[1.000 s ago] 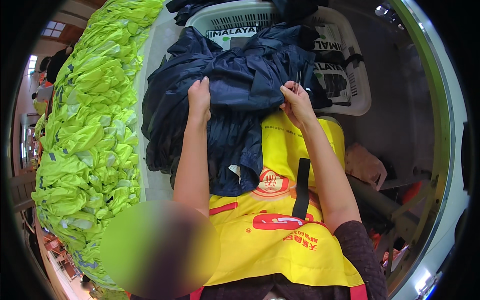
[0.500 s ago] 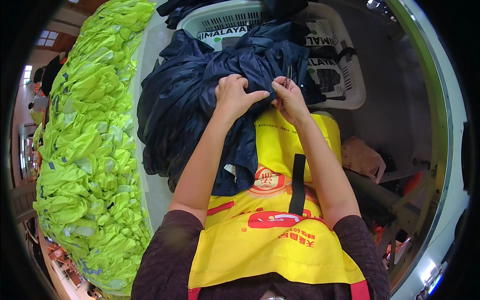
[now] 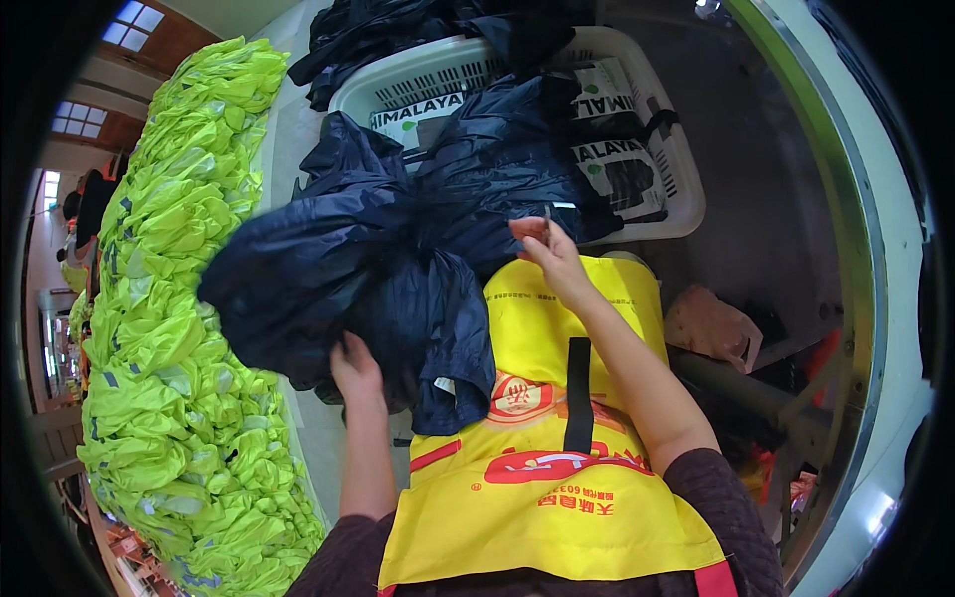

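Observation:
A dark navy garment (image 3: 308, 269) of thin, shiny fabric lies bunched across my lap and the basket's near edge. Its left part is raised and bulges over the table edge. My left hand (image 3: 356, 370) is at the lower fold, fingers curled into the cloth; the fingertips are partly hidden and slightly blurred. Near the garment's right side, my right hand (image 3: 553, 255) is closed around small thread snips (image 3: 547, 225), whose thin metal points stick up. A small white label (image 3: 445, 385) shows on the hanging lower part of the garment.
Behind the garment stands a white plastic basket (image 3: 686, 189) with printed plastic packages (image 3: 609, 164) inside. More dark garments (image 3: 398, 40) lie beyond it. A tall heap of neon yellow-green garments (image 3: 189, 328) lines the left. At right are a pinkish bag (image 3: 708, 323) and a metal frame (image 3: 846, 229).
My left hand has moved left and nearer my body, and the garment's left part has swung out leftward. My right hand, still with the snips, has shifted slightly left and down.

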